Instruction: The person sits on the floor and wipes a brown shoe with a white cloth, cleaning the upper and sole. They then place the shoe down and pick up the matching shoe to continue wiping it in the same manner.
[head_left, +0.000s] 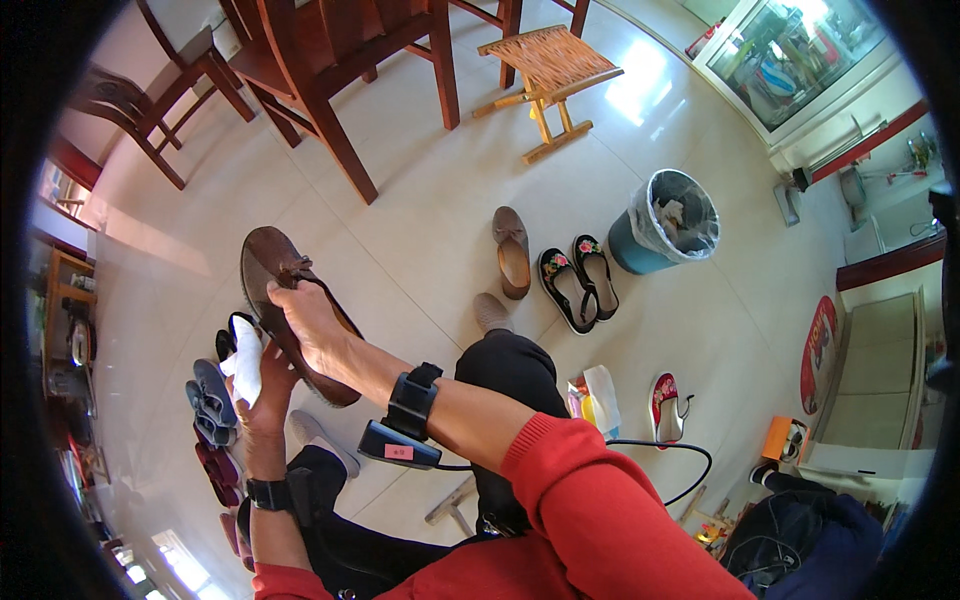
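My right hand (315, 319) grips a brown flat shoe (268, 259) with a small bow, its thumb on the upper just below the bow. The shoe is held in the air with its toe pointing away from me. Close beside its left edge, my left hand (264, 405) holds a crumpled white tissue or cloth (246, 364). Some left fingers are partly hidden by the cloth and the shoe. A similar brown shoe (514, 244) stands on the floor ahead, just beyond my foot.
Black embroidered shoes (568, 289) stand beside a lined blue bin (637, 241). A red embroidered shoe (663, 409) and a tissue pack (596, 401) lie to the right. Several shoes (214, 401) line the left. Wooden chairs (352, 75) and a folding stool (551, 64) stand ahead.
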